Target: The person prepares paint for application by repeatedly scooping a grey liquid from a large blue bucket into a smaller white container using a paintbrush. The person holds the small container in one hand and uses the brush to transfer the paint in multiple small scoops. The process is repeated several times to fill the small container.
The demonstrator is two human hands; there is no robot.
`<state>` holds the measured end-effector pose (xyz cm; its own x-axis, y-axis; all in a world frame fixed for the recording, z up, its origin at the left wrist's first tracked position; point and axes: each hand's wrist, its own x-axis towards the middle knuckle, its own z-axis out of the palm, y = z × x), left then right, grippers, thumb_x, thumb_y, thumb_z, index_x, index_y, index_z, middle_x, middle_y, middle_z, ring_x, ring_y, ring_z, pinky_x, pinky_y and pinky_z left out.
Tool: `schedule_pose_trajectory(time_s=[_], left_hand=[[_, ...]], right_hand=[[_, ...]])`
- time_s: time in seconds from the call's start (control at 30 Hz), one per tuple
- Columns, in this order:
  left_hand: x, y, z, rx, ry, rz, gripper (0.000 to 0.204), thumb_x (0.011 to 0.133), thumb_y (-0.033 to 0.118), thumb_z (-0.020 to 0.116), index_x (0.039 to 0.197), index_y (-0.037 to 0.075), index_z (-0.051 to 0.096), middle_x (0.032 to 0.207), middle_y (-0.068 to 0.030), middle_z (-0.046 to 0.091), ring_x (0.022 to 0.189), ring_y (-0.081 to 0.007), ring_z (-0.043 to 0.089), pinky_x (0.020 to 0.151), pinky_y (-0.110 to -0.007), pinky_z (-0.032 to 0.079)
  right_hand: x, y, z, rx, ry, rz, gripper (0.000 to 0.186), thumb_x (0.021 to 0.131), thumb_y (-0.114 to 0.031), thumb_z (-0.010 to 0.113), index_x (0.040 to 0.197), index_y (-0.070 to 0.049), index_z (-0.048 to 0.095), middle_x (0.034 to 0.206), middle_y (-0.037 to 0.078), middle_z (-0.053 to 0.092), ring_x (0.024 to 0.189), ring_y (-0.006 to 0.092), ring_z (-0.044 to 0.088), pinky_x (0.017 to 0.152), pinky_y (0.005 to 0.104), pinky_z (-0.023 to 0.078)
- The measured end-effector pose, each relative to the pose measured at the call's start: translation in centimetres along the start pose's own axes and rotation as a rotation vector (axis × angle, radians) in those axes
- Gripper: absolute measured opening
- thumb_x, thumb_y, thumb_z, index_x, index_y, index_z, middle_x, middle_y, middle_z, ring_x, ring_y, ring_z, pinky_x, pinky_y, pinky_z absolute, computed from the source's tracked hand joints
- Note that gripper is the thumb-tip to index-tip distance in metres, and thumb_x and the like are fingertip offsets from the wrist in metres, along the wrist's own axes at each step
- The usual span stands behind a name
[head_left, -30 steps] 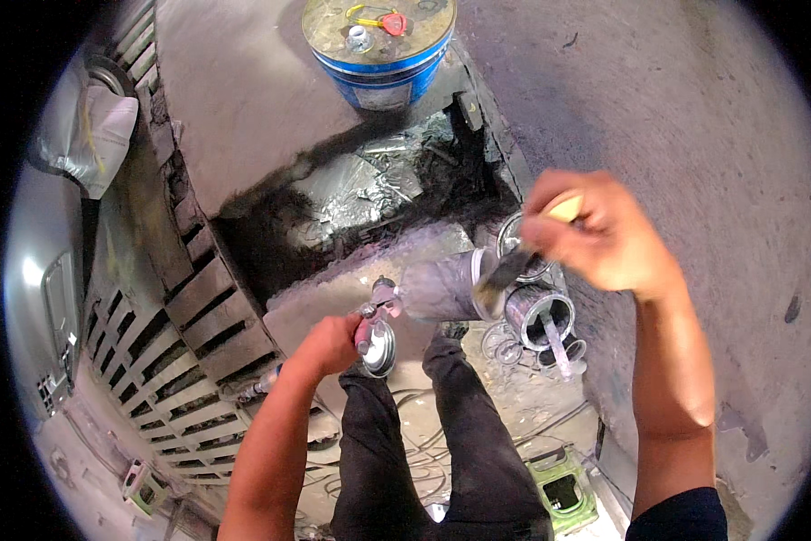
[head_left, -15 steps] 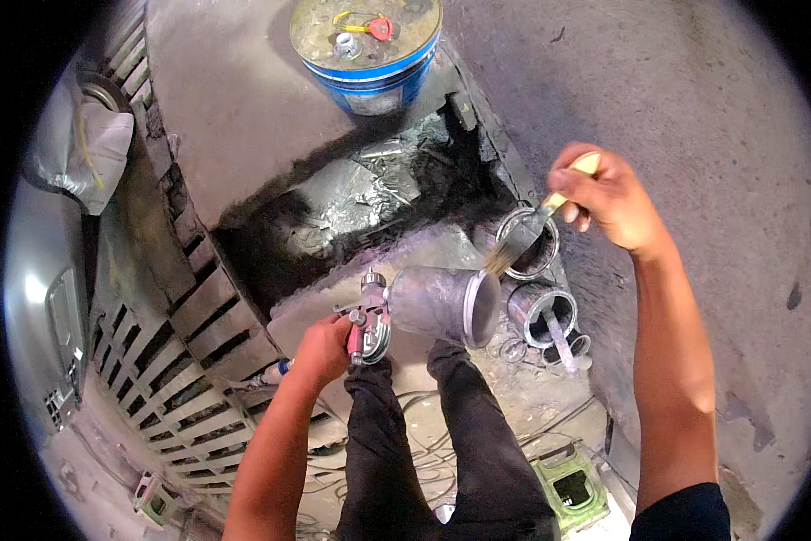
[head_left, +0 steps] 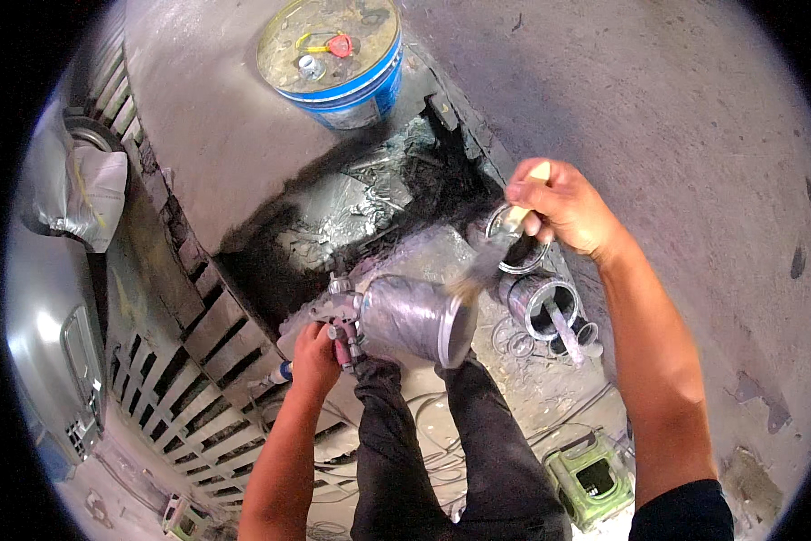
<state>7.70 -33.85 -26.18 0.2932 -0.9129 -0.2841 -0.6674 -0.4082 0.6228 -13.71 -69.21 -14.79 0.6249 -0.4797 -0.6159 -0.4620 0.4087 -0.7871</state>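
My left hand is closed round a spray gun, which lies tilted sideways with its large grey cup pointing to the right. My right hand grips a paintbrush by its pale handle; the blurred bristles are at the rim of the cup, though I cannot tell if they touch. Behind the brush stands an open can. Below it another can has a stirring stick in it, beside some small rings or lids.
A blue pail with small items on its lid stands at the top. A dark pit holds crumpled foil. Slatted grating runs along the left beside a silver vehicle panel. A green machine and hoses lie near my legs.
The view has shifted, moving the pail leftward. The spray gun has moved left and tilted. The brush has swung up more upright, and its bristles are now blurred by motion.
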Motion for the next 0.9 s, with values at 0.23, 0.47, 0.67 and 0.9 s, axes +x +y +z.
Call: schedule_pose_trajectory(time_s=[0.23,0.47,0.67,0.9], left_hand=[[-1.0,-0.7,0.4,-0.005,0.090,0.011,0.020,0.070,0.000,0.056,0.089,0.003,0.056,0.089,-0.0163,0.056,0.083,-0.0385,0.054,0.072,-0.044,0.044],[-1.7,-2.9,1.1,-0.353,0.087,-0.145,0.018,0.071,-0.003,0.054,0.089,0.002,0.054,0.086,-0.0158,0.056,0.079,-0.0376,0.055,0.069,-0.042,0.045],[1.1,0.5,0.4,-1.591,-0.038,-0.991,0.017,0.083,0.000,0.054,0.098,0.003,0.059,0.088,-0.0071,0.062,0.080,-0.0205,0.060,0.071,-0.033,0.047],[0.5,-1.7,-2.3,-0.373,-0.379,-0.221,0.009,0.084,0.011,0.063,0.087,0.002,0.061,0.072,-0.0025,0.057,0.069,-0.0125,0.050,0.065,-0.030,0.045]], right_hand=[[-1.5,-1.3,1.8,0.145,-0.015,-0.003,0.015,0.085,-0.021,0.065,0.080,-0.008,0.058,0.066,0.001,0.060,0.050,0.0054,0.049,0.040,0.0197,0.037],[-2.2,2.3,-0.8,0.552,0.086,-0.084,0.012,0.085,-0.018,0.062,0.082,-0.006,0.058,0.065,0.003,0.058,0.045,0.0074,0.046,0.036,0.0214,0.033],[-3.3,4.6,0.4,0.363,0.222,0.093,0.017,0.086,-0.019,0.061,0.076,-0.008,0.053,0.062,0.004,0.056,0.042,0.0076,0.042,0.034,0.0220,0.031],[-0.5,1.8,2.9,0.714,0.145,-0.157,0.019,0.090,-0.023,0.061,0.081,-0.007,0.056,0.058,0.002,0.052,0.048,0.0121,0.044,0.045,0.0257,0.034]])
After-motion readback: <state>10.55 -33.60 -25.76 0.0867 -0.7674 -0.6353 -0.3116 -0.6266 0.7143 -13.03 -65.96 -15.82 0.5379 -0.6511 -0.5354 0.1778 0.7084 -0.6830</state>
